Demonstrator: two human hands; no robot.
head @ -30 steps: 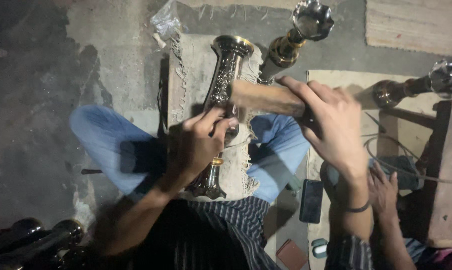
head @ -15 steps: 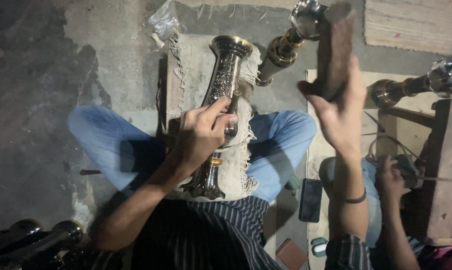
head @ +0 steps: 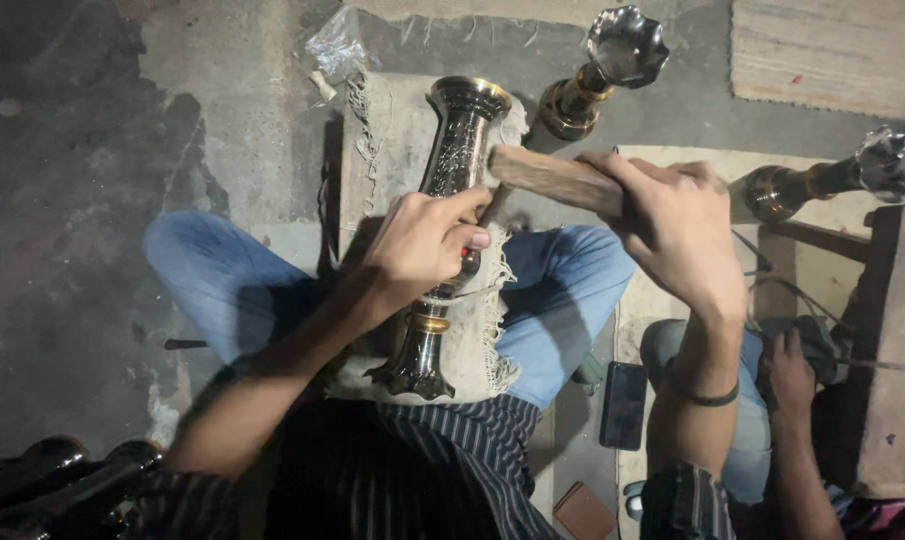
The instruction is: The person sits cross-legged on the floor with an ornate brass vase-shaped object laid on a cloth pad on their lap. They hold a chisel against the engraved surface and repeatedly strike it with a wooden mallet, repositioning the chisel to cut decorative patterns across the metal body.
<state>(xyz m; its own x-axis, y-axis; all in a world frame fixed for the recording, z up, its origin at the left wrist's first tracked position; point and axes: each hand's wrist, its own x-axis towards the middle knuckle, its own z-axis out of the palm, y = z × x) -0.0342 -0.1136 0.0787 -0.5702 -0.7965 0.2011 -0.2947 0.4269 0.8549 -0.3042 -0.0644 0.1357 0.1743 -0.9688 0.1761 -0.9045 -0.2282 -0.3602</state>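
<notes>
I work on a metal vase [head: 442, 240] lying on cloth [head: 477, 340] over my lap.
My left hand [head: 417, 245] pinches a small tool against its hard, slippery, probably heavy middle; my right hand [head: 672, 225] grips a wooden block [head: 552, 178].

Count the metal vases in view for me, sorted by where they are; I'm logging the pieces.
On the cloth pad, under the left hand: 1, the engraved vase
On the floor beyond the pad: 1, a brass vase with a fluted rim
At the right edge by the board: 1, a vase lying sideways
Total: 3; dark shapes at bottom left are too dim to identify.
</notes>
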